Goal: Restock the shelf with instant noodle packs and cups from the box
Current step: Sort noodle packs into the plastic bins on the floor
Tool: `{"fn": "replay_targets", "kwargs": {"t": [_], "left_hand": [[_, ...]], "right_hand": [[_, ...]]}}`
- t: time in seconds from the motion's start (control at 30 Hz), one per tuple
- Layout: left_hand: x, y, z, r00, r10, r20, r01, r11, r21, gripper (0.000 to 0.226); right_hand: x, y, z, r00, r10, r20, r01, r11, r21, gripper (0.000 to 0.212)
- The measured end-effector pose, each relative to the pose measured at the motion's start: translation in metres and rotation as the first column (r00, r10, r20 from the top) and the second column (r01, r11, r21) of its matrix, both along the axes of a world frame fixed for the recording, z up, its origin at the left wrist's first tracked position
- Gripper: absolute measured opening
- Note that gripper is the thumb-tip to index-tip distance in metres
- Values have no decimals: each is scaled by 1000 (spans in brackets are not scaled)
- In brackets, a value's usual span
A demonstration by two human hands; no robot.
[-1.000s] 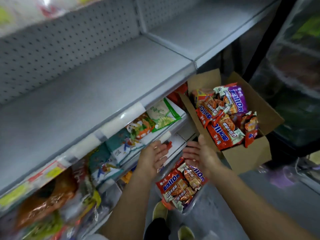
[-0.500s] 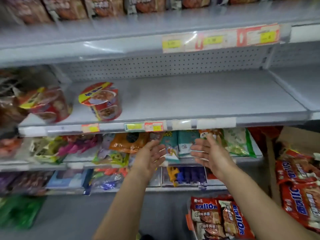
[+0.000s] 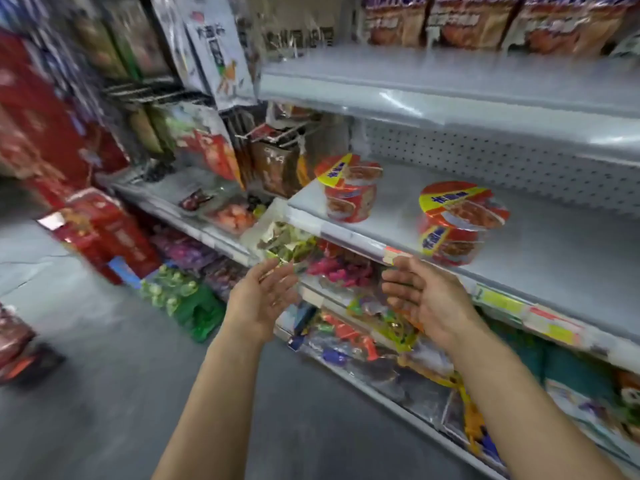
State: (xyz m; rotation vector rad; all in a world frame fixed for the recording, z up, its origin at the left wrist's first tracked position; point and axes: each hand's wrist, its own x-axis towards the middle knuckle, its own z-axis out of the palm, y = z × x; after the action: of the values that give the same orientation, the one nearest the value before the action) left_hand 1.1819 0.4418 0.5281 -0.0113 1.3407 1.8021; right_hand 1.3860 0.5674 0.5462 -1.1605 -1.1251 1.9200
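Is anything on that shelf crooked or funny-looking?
Yes. Two red round noodle cups, one and another, sit far apart on the grey metal shelf, and both look tilted, though the picture is blurry. Nothing looks spilled.

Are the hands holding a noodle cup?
No, the left hand and right hand are open and hold nothing, while two cups stand on the shelf.

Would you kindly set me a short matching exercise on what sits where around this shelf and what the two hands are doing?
Things:
1. left noodle cup
2. right noodle cup
3. left hand
4. green pack

Places or states:
A. on the floor by the bottom shelf
B. open, holding nothing
C. at the shelf's left end
D. close to the shelf's front edge, above the right hand

Pairs: 1-C, 2-D, 3-B, 4-A
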Motion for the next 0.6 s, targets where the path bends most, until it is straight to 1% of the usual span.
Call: {"fn": "replay_targets", "kwargs": {"t": [0.1, 0.23, 0.33, 0.43, 0.5, 0.6], "left_hand": [[-78, -33, 2, 994, 105, -1, -105, 994, -2, 21], [-164, -73, 11, 984, 179, -19, -180, 984, -13, 20], [-223, -110, 17, 960, 275, -44, -277, 961, -21, 20], [-272, -147, 16, 930, 366, -37, -367, 930, -25, 19], [-307, -174, 12, 894, 448, -17, -449, 893, -28, 19], [-341, -199, 4, 847, 531, 5, -530, 847, -43, 19]], "right_hand": [[-91, -14, 3, 995, 93, -24, -93, 996, -6, 24], [-201, -32, 3, 979, 195, -53, -196, 980, -24, 23], [-284, -48, -1, 956, 284, -75, -288, 956, -56, 22], [-356, -69, -4, 917, 394, -69, -399, 914, -81, 21], [-406, -84, -7, 880, 471, -64, -475, 876, -83, 20], [-459, -99, -10, 841, 539, -48, -542, 838, -68, 19]]}}
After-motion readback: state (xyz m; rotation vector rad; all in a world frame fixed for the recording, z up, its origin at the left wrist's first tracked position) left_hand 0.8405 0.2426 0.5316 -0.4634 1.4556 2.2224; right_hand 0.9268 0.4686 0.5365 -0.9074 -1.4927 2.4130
